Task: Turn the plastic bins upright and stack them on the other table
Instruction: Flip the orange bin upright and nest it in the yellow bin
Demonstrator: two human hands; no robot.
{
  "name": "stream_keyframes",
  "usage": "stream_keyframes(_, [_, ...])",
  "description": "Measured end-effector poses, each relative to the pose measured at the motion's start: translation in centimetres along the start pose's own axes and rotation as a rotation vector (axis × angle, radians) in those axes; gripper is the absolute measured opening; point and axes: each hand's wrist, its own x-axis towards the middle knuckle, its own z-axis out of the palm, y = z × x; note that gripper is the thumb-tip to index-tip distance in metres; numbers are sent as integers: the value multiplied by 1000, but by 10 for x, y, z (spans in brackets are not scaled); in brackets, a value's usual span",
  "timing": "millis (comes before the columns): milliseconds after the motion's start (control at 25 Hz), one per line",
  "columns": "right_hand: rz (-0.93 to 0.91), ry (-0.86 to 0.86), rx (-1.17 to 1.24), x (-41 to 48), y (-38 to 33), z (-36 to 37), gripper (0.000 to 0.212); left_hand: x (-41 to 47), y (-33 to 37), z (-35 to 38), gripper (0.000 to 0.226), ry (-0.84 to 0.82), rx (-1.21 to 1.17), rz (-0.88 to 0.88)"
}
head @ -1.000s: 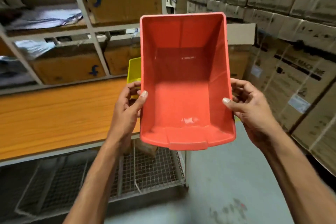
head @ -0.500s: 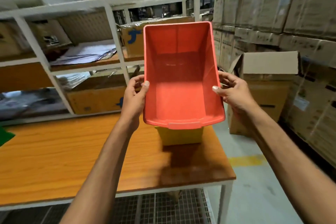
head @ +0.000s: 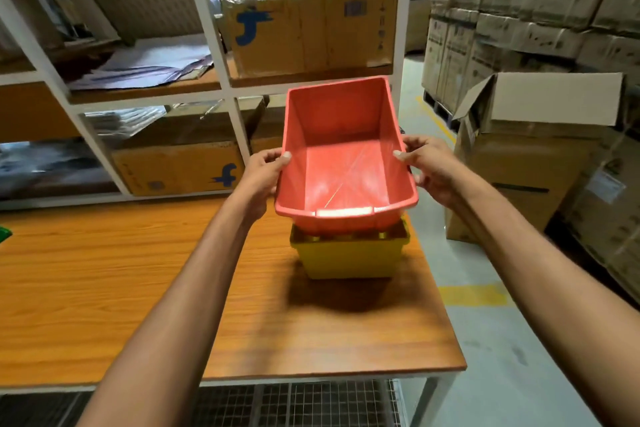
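Wood table [head: 138,288]: both hands hold red bin [head: 343,163] atop yellow bin [head: 349,260].

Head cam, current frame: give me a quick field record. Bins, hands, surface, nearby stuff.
held bin: red bin, upright, open side up, empty
grip: left hand on its left rim, right hand on its right rim
target: yellow bin, upright on the wooden table, near the right edge
relation: red bin directly above the yellow one, its base at the yellow rim; whether it is fully seated cannot be told
background: white shelf rack with cardboard boxes
right of table: open cardboard box on the floor
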Motion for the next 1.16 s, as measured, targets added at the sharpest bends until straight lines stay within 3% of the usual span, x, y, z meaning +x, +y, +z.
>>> stream_keyframes(280, [255,-4,32,37,33,-2,31,27,-32,11,11,47,-26,-193])
stream_keyframes(560, [310,69,25,44,54,-2,33,31,-47,20,7,89,-40,-242])
stream_keyframes(680, [319,94,-19,38,57,0,33,28,-50,22,18,108,-26,-242])
stream_keyframes(920, [224,171,-44,28,54,1,47,17,-47,18,32,134,1,-206])
stream_keyframes(1160, [-83,332,-237,-19,53,4,38,-24,-36,10,36,221,26,46])
